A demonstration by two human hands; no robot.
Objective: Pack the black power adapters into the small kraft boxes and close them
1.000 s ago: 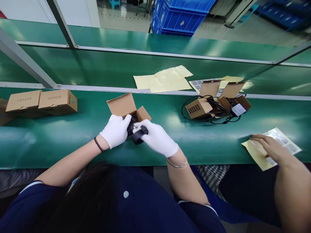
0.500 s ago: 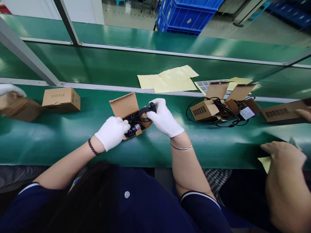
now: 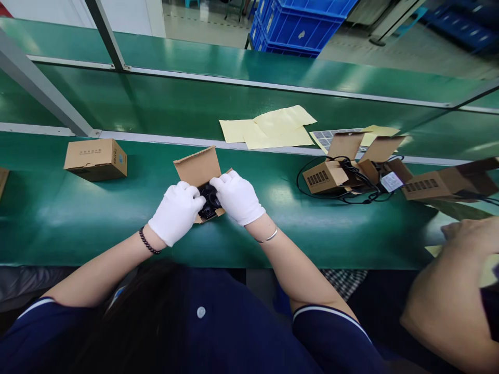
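An open small cardboard box (image 3: 198, 167) stands on the green bench, its lid flap raised at the back. Black parts (image 3: 209, 201), rounded and glossy, fill it; their exact kind is hard to make out. My left hand (image 3: 175, 212), in a white glove, has its fingers curled over the box's left side and touching the contents. From the right, my white-gloved right hand (image 3: 237, 197) reaches down into the box with bent fingers on a black ring-shaped part, mostly hidden under them.
A closed cardboard box (image 3: 95, 159) sits to the left. On the right, an open carton with black cables and a labelled adapter (image 3: 391, 182) stands beside another carton (image 3: 432, 184). Yellow paper sheets (image 3: 273, 130) lie behind. A co-worker's arm (image 3: 456, 280) is at far right.
My right hand has moved left and down, bringing the black ring-shaped part into the box. My left hand stays at the box. At the far left, another person's gloved hand has left view.
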